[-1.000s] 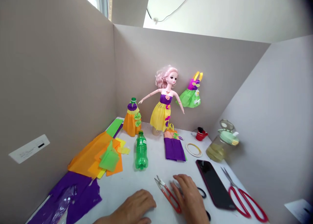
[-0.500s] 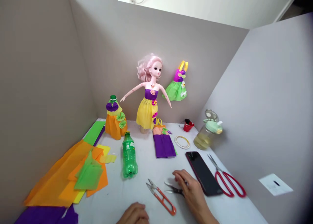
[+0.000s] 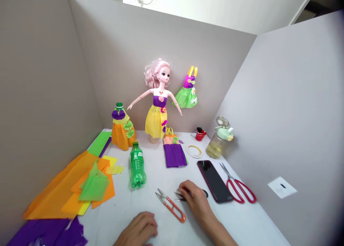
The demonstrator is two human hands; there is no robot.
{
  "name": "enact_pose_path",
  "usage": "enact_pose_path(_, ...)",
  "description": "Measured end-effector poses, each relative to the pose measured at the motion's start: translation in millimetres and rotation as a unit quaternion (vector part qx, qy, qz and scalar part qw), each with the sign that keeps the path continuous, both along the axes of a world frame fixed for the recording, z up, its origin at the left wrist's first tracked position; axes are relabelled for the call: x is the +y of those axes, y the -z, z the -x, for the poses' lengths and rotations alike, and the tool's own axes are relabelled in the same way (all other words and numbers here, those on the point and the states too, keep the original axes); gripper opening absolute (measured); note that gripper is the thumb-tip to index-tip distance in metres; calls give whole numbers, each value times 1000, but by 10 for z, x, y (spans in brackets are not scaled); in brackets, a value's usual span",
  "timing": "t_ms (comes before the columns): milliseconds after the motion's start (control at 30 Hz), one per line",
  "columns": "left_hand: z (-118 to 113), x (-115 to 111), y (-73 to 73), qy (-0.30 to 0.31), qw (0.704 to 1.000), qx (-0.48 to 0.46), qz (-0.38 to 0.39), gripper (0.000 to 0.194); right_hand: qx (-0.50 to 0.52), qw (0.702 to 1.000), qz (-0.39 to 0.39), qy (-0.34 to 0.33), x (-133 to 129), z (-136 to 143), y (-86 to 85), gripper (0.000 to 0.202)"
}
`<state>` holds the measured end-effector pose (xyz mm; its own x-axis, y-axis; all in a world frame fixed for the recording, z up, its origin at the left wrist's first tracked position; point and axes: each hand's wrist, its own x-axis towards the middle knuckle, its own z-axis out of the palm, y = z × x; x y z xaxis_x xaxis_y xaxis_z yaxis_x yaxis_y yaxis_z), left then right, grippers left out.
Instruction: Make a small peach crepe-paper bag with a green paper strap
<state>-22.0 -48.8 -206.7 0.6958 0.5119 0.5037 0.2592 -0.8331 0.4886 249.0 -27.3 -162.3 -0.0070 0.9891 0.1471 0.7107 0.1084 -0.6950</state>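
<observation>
My right hand is closed on a small pair of black-handled scissors; the blades stick out left of the fingers and a black handle loop shows at the right. Fingers curled, my left hand rests on the table near the front edge; what its fingers hold, if anything, is hidden. Between my hands lie orange thread snips. A black phone and red-handled scissors lie right of my right hand. A green bottle stands beyond my left hand.
Coloured sheets spread along the left. At the back stand a doll and a dressed bottle. A purple paper dress, rings, a red bucket and a jar stand or lie farther right. Grey panels enclose the table.
The view has shifted, moving the scene slightly left and up. My left hand shows more fully. My right hand's fingers now lie over the middle of the black-handled scissors, nearer the blades.
</observation>
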Motion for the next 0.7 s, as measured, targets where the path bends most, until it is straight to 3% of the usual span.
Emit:
enact_pose_path(133, 69, -107, -260, -10, 998, 57, 29, 31, 22, 999, 18, 25, 15, -53, 25, 18)
enact_pose_path(233, 87, -157, -350, -20, 995, 71, 67, 33, 11, 1000, 25, 14, -4, -82, 8, 20)
enact_pose_path(467, 80, -167, -362, -18, 990, 84, 109, 28, -54, 999, 2, 4, -126, -14, -30, 9)
enact_pose_path(700, 116, -158, -311, -15, 988, 89, 123, 27, -22, 1000, -13, 10, -101, 31, -79, 14)
